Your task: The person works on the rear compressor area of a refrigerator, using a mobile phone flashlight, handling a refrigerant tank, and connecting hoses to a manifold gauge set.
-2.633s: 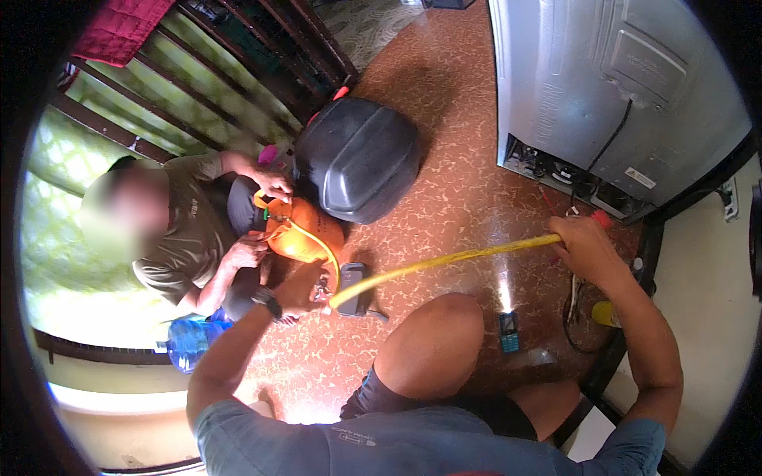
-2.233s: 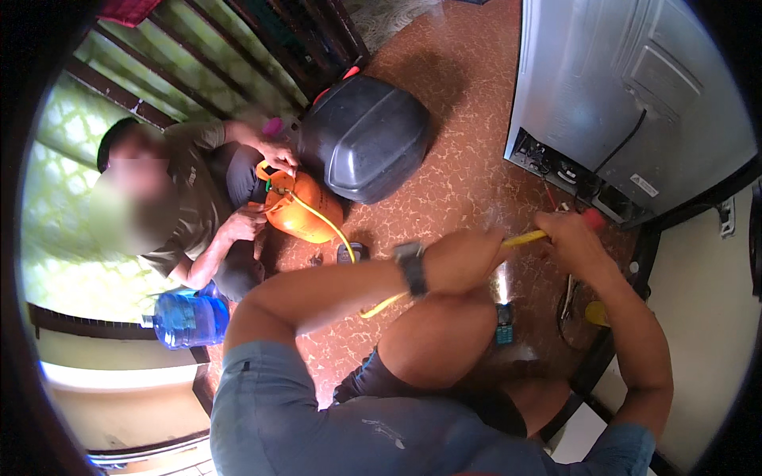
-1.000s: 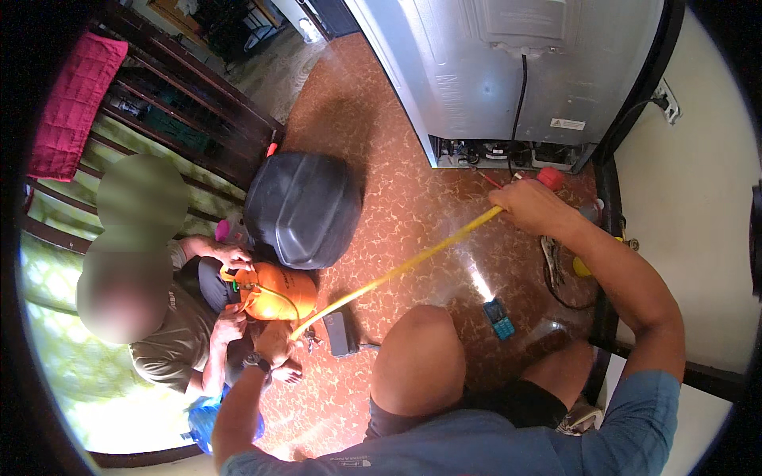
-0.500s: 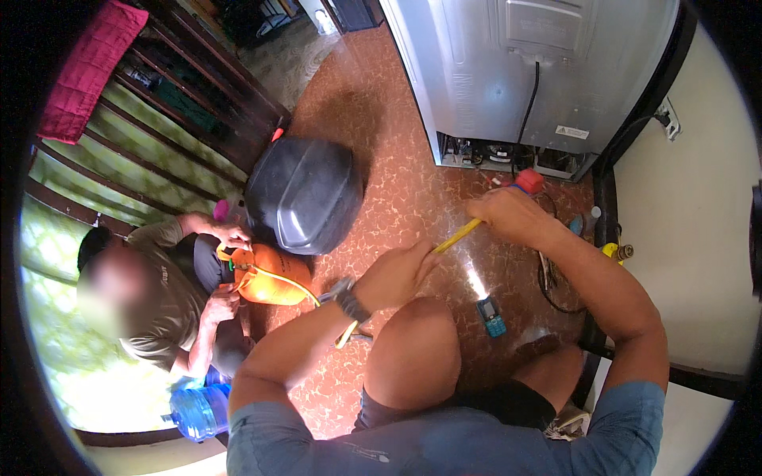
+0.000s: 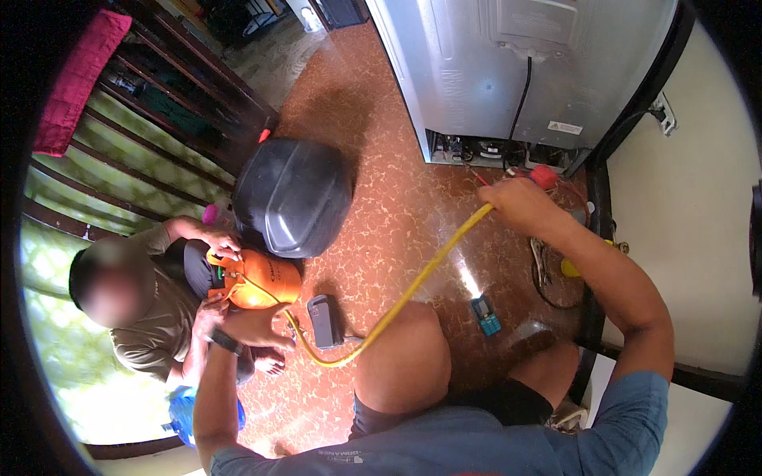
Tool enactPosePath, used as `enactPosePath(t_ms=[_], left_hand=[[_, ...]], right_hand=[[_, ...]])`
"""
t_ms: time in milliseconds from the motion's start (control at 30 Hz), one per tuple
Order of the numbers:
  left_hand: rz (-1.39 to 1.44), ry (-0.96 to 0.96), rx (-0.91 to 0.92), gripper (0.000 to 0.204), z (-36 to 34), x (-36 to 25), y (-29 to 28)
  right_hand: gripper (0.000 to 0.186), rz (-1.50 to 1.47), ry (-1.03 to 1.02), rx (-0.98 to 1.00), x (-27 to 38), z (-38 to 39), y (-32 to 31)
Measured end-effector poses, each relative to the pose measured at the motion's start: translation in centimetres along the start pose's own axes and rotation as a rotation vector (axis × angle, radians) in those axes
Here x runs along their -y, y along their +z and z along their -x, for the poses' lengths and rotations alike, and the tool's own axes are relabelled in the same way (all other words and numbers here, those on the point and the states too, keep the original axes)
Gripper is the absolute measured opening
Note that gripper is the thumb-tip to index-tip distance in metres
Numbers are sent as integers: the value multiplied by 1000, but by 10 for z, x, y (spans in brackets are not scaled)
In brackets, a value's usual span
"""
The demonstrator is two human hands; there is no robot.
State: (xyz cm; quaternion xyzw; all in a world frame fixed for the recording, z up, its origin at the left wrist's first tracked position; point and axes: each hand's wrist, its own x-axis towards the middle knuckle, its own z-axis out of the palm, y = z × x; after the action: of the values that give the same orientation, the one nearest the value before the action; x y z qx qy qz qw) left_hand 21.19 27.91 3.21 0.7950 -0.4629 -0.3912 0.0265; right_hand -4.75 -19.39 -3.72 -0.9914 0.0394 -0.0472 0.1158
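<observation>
My right hand [image 5: 516,208] is closed around one end of a yellow hose [image 5: 413,289], close to the back of the fridge. A round red gauge [image 5: 544,176] shows just beyond that hand. The hose sags over my knee and runs left to an orange gas cylinder [image 5: 274,279]. Beside the cylinder my left hand [image 5: 255,325] is off the hose, its thumb and fingers apart. A co-worker seated at the left has both hands [image 5: 226,242] on the cylinder's top.
The fridge [image 5: 484,87] stands with its lower compartment exposed. A black rounded case [image 5: 294,198] sits mid-left. On the floor lie a dark oblong device [image 5: 324,321] and a lit blue phone [image 5: 486,316]. A blue water bottle [image 5: 182,414] is at lower left; pliers [image 5: 540,262] lie at right.
My left hand has let go of the hose and swung left toward the cylinder. The hose, taut between my hands before, now hangs in a long curve. My right hand keeps its hold.
</observation>
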Motion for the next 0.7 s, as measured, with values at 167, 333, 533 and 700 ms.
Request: enactPosePath(t_ms=[167,333,533,700], left_hand=[[398,330,-312,68,-111,-211,-10],[-159,268,-474,26,-134,-170,34],[-314,112,-677,14,-60,45,102],[-374,-176,-412,37,9,191,111]], right_hand=[[7,-68,-22,1,73,-24,5],[6,89,-13,41,44,-8,-1],[4,124,-98,-5,32,-3,-29],[3,140,-82,35,33,-7,-6]])
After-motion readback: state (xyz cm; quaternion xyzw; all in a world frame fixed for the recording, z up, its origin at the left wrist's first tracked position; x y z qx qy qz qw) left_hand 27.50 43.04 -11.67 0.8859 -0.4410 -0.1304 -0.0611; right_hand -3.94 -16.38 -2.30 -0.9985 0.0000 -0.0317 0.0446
